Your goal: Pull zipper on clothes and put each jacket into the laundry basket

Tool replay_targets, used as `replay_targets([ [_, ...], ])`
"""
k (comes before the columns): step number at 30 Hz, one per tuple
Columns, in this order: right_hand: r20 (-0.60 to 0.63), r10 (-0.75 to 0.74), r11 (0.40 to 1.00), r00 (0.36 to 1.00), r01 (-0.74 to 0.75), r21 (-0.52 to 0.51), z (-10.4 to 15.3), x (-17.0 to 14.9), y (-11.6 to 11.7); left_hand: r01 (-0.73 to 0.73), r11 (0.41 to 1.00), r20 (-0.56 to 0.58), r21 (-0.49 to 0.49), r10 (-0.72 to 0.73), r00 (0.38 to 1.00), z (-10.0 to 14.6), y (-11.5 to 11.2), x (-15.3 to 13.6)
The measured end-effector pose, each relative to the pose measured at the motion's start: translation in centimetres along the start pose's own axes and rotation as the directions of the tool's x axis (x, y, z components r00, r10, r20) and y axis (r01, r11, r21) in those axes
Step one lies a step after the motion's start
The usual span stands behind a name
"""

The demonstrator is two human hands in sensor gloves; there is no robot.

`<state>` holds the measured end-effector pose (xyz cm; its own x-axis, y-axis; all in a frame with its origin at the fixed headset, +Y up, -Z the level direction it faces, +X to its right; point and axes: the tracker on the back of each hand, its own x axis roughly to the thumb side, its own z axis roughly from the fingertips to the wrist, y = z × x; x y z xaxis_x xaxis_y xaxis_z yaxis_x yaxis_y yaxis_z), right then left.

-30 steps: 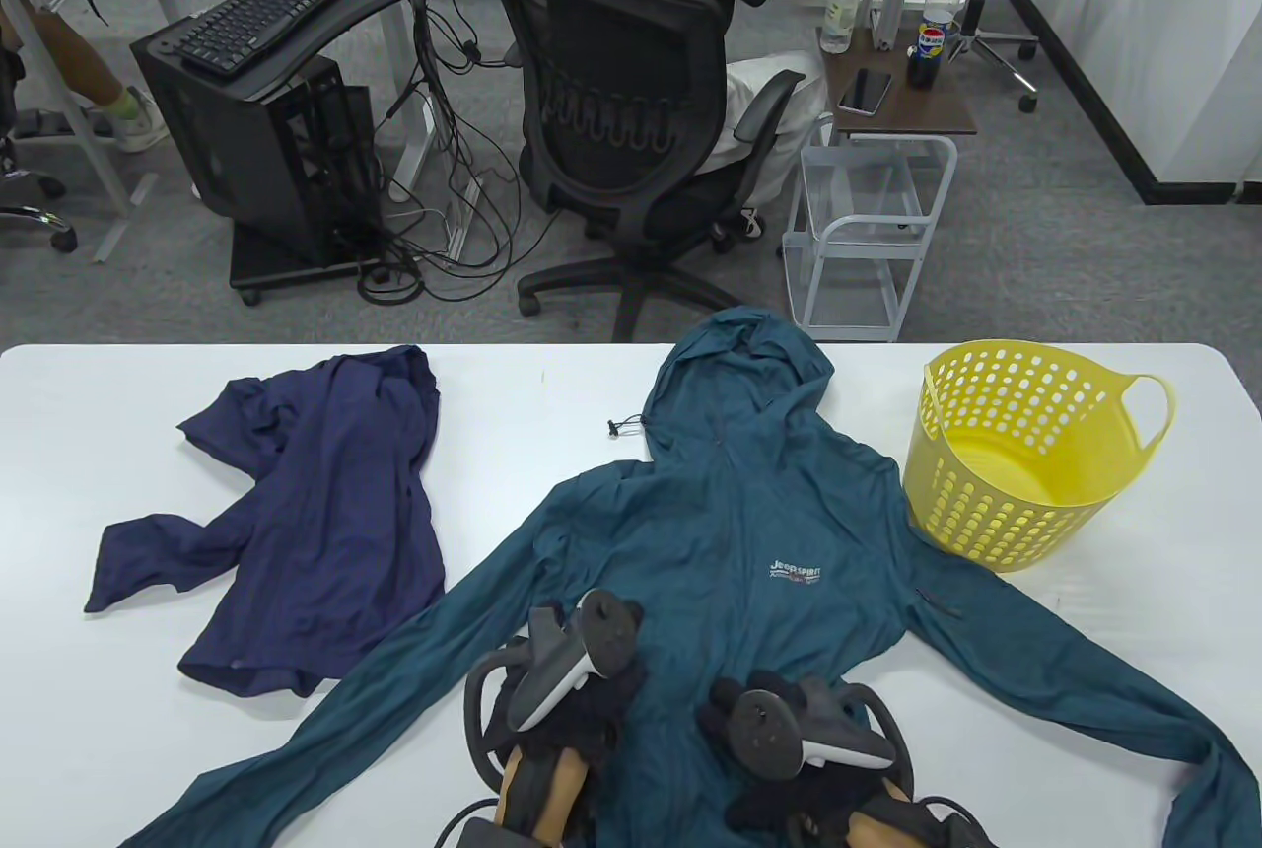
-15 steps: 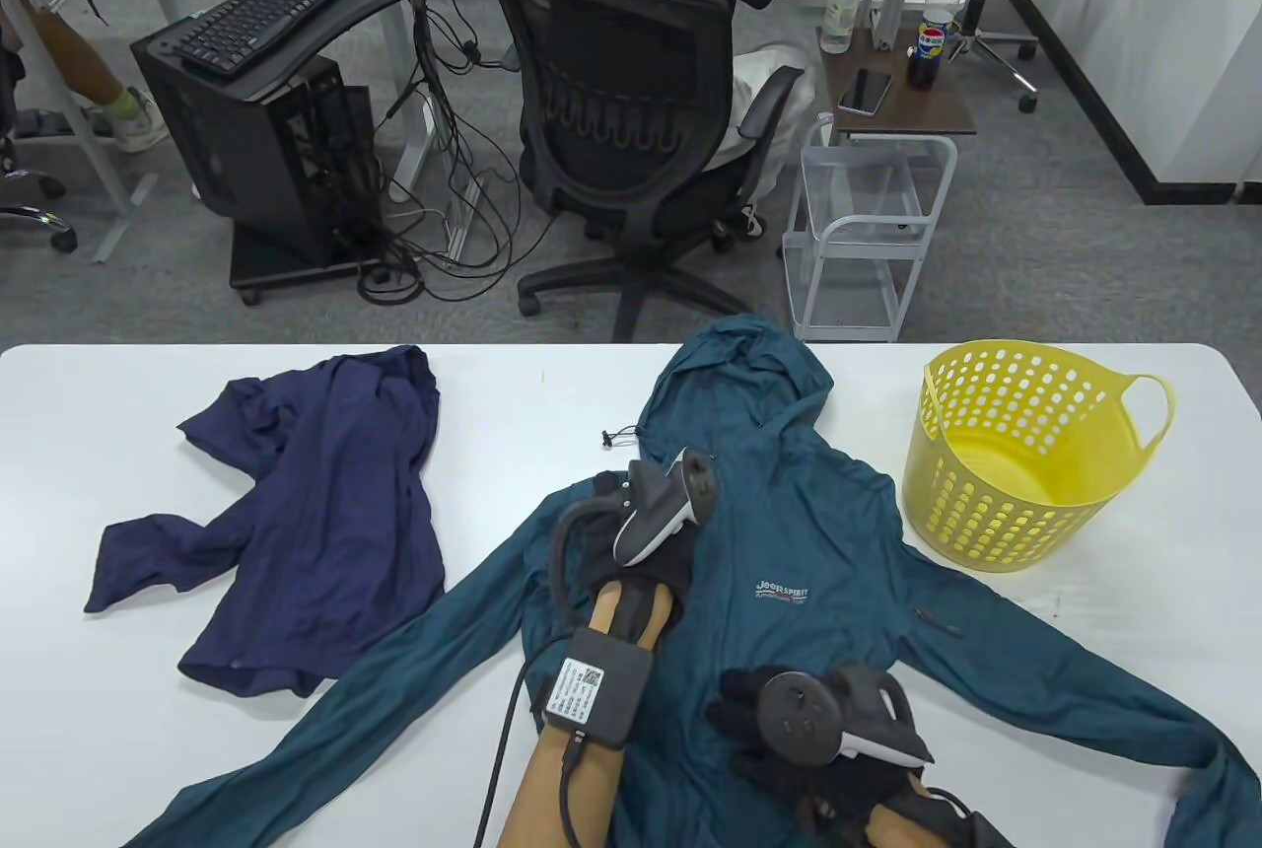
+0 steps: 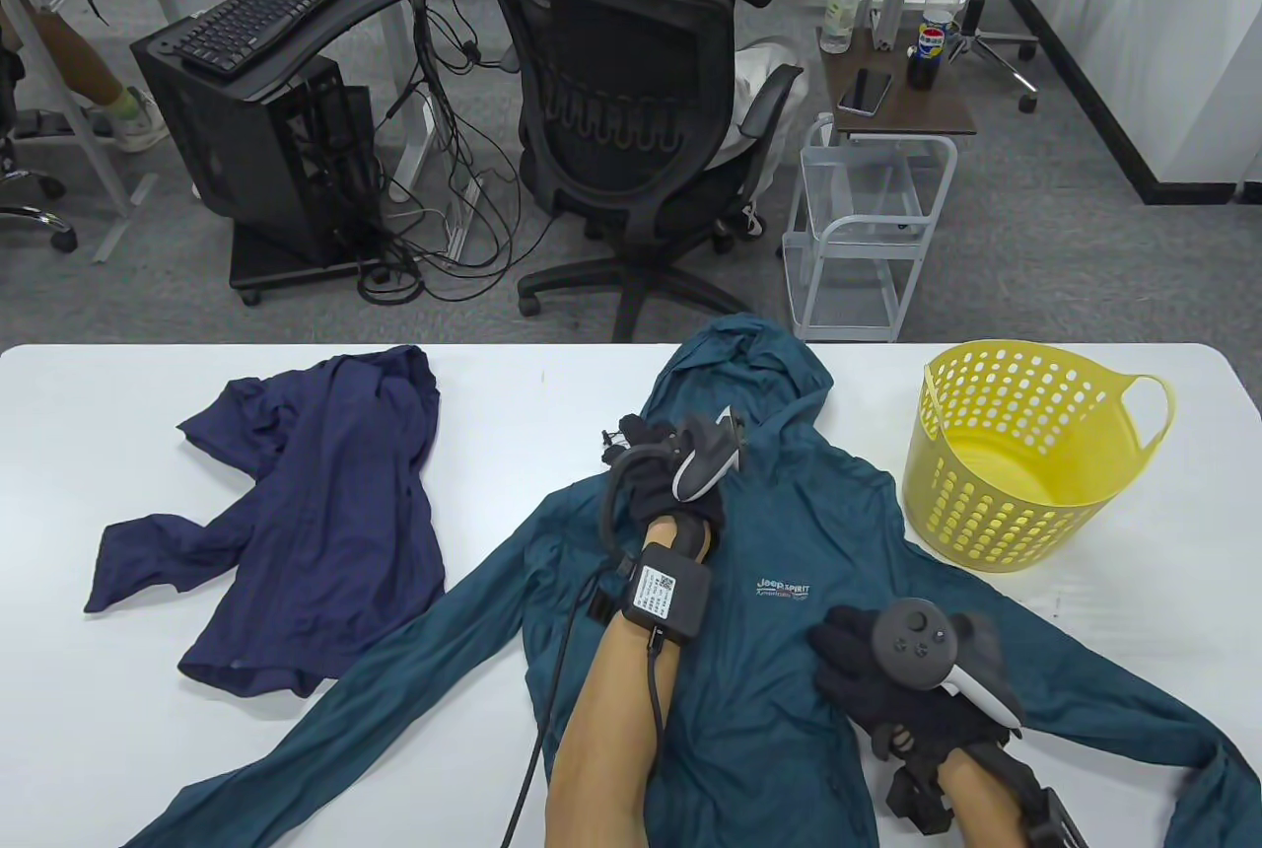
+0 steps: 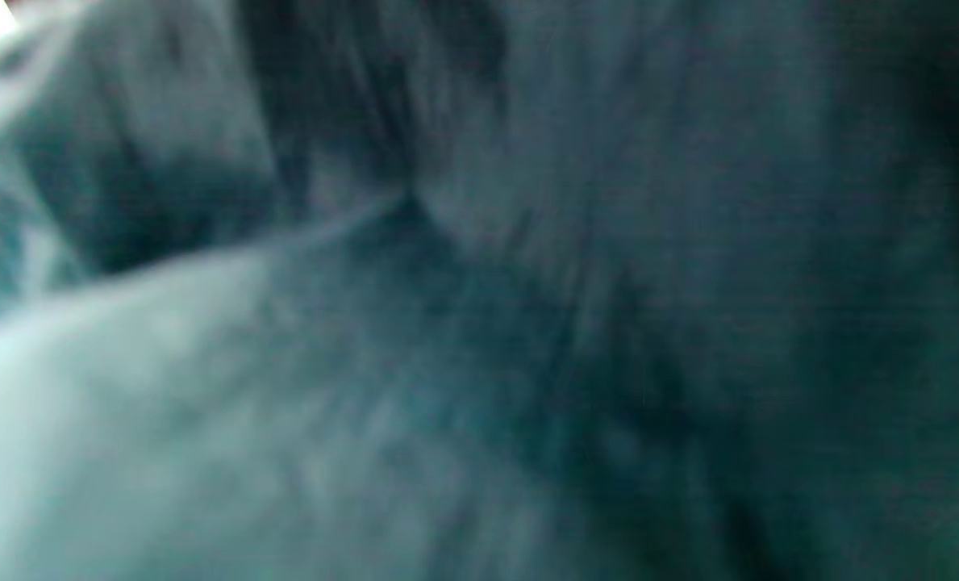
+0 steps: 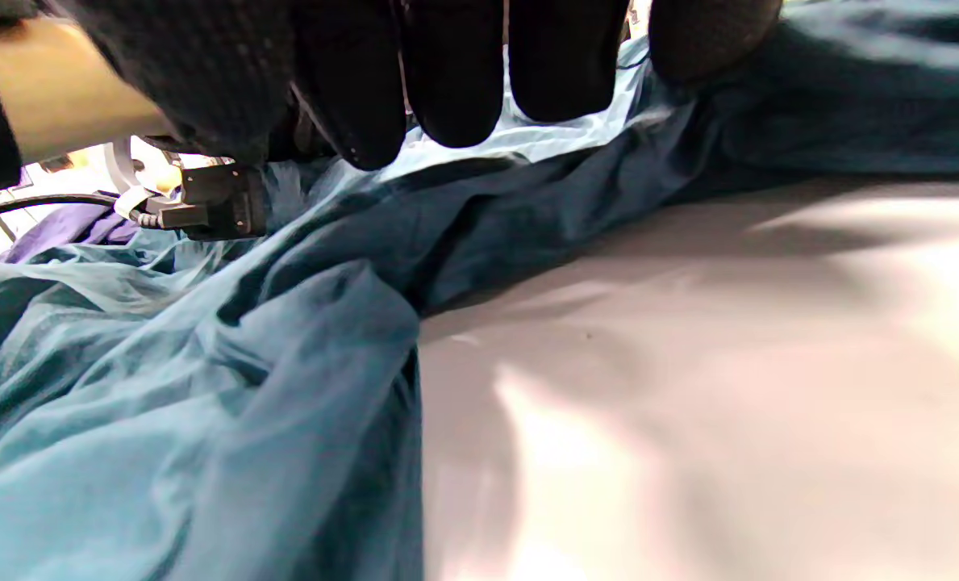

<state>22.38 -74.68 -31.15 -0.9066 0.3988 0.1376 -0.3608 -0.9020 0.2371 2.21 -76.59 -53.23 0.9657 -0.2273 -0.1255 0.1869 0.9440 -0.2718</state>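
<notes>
Table view has your left hand (image 3: 663, 473) up at the teal jacket (image 3: 779, 532) collar, grip unclear, right hand (image 3: 892, 680) flat and relaxed on the chest, so thin fabric may bunch and jam the zipper.

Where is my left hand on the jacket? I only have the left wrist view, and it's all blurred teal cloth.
Observer: Your left hand is at the collar of the teal jacket, just below the hood.
Operator: And my right?
Observer: The right hand rests lower on the jacket's front, fingers down on the cloth.
Operator: Where's the basket?
Observer: The yellow basket stands upright beside the jacket, with no clothing in it.
</notes>
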Motion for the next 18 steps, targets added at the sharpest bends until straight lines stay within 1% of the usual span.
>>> replay_targets([
  [2,-0.005,-0.001,1.0,1.0,0.001,0.004,-0.1,-0.1,0.1,-0.006,0.997,0.029,-0.073,0.008,1.0,-0.9,-0.9,0.0],
  [3,-0.006,-0.004,1.0,1.0,0.004,0.007,-0.1,-0.1,0.1,-0.015,0.987,0.072,-0.159,0.027,0.997,-1.3,-1.4,-0.1],
  [5,-0.005,-0.004,1.0,1.0,0.004,0.013,-0.2,-0.1,0.2,-0.048,0.96,0.106,-0.276,0.08,0.991,-1.5,-1.8,-0.3],
  [6,-0.006,0.0,1.0,1.0,0.0,0.018,-0.2,-0.2,0.3,-0.126,0.958,0.098,-0.259,0.156,0.983,-1.5,-1.8,-0.6],
  [8,-0.006,0.002,1.0,1.0,-0.001,0.019,-0.2,-0.2,0.4,-0.21,0.953,0.095,-0.217,0.235,0.967,-1.3,-1.5,-0.9],
  [10,-0.006,0.006,1.0,1.0,-0.006,0.022,-0.2,-0.1,0.4,-0.212,0.961,0.087,-0.18,0.23,0.969,-0.9,-1.0,-1.2],
  [13,-0.001,0.004,1.0,1.0,-0.004,0.014,-0.2,0.0,0.4,-0.207,0.977,0.107,-0.057,0.212,0.971,0.1,-0.5,-1.8],
  [16,0.008,0.005,1.0,1.0,-0.005,0.013,-0.1,0.1,0.5,-0.269,0.963,0.116,-0.007,0.268,0.957,1.1,0.3,-2.9],
  [18,0.011,0.013,1.0,1.0,-0.013,0.015,-0.1,0.1,0.6,-0.337,0.941,0.117,0.036,0.331,0.936,1.8,1.1,-3.8],
])
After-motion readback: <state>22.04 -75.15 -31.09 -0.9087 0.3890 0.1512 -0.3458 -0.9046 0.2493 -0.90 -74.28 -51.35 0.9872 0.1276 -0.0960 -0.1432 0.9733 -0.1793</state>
